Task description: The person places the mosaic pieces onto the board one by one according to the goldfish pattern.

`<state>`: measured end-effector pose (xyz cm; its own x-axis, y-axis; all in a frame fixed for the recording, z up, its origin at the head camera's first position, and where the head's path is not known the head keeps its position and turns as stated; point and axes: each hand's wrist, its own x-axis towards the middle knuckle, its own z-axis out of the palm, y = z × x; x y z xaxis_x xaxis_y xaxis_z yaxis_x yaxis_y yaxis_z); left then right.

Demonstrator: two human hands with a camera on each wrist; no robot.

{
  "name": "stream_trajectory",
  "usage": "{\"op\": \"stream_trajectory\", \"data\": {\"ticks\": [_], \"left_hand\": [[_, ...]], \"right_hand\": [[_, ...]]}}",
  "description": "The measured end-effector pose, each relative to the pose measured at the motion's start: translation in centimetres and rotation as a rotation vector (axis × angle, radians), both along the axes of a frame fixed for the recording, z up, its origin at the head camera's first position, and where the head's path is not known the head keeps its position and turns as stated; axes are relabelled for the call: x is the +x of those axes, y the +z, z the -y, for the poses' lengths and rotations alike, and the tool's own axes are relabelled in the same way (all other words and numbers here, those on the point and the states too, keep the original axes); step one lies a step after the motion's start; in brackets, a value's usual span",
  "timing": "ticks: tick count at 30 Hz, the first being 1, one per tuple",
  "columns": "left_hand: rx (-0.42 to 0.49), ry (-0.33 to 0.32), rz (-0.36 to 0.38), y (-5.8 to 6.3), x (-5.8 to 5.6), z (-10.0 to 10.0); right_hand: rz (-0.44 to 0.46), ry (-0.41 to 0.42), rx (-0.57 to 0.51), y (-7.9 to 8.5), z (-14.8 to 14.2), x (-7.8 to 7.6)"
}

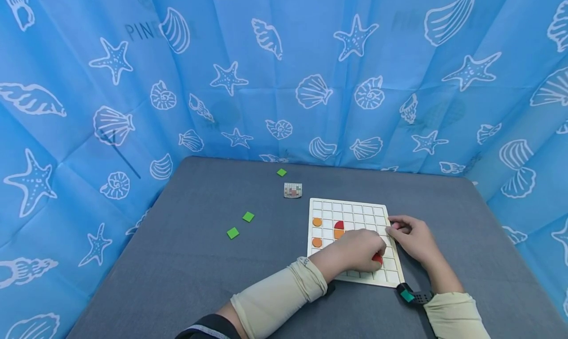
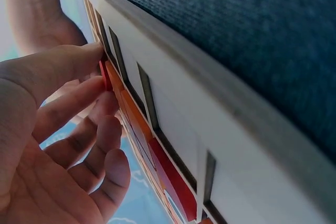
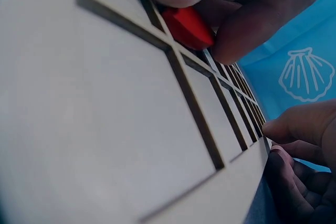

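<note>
A pale grid board [image 1: 368, 208] lies on the grey table. My left hand [image 1: 358, 249] reaches over its middle, pinching a red piece [image 3: 190, 27] between thumb and fingers, close over a cell. Its other fingers are loosely bent beside the board in the left wrist view. At the board's right edge, my right hand [image 1: 414, 238] touches the rim with its fingertips and holds a pink piece [image 3: 282, 155] in its curled fingers. Orange circles [image 1: 317, 222], a red quarter-round piece [image 1: 339, 225] and an orange square [image 1: 338, 234] sit in cells; my left hand hides others.
Two green squares [image 1: 248, 217] lie left of the board, with another green square [image 1: 281, 172] near the back. A small card with a coloured grid pattern [image 1: 293, 190] lies beyond the board's far left corner. Blue shell-print curtains [image 1: 266, 97] surround the table.
</note>
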<state>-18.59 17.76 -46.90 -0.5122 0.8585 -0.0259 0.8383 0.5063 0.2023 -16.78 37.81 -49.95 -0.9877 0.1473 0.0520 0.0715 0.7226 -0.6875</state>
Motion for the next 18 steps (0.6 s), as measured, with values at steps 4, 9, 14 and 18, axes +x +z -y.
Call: {"op": "stream_trajectory", "data": {"ticks": [4, 9, 14, 18], "left_hand": [[0.003, -0.007, 0.005, 0.01, 0.01, -0.02], [0.000, -0.020, 0.016, 0.17, 0.09, -0.04], [-0.002, -0.022, -0.001, 0.12, 0.18, -0.12], [-0.003, -0.026, -0.018, 0.14, 0.19, -0.22]], "right_hand": [[-0.004, 0.001, -0.002, 0.02, -0.01, 0.00], [-0.005, 0.001, 0.000, -0.02, -0.04, -0.05], [-0.001, 0.004, 0.006, 0.02, -0.02, -0.05], [0.001, 0.003, 0.006, 0.12, 0.05, -0.01]]}}
